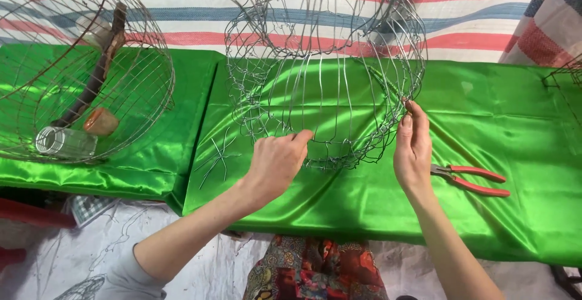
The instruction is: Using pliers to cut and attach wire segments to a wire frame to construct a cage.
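An unfinished cage of thin silver wire [327, 63] stands on a table covered in shiny green cloth [515, 130]. My left hand [276, 160] pinches the wire at the cage's lower front rim. On the right side of the cage, my right hand [413, 148] holds a wire with raised fingertips. Both forearms reach in from the bottom of the view.
Red-handled pliers [473, 180] lie on the cloth just right of my right hand. A few loose wire pieces [219, 154] lie left of my left hand. A finished round wire cage [85, 63] at the left holds a perch, a glass jar [65, 142] and a small cup. Striped tarp hangs behind.
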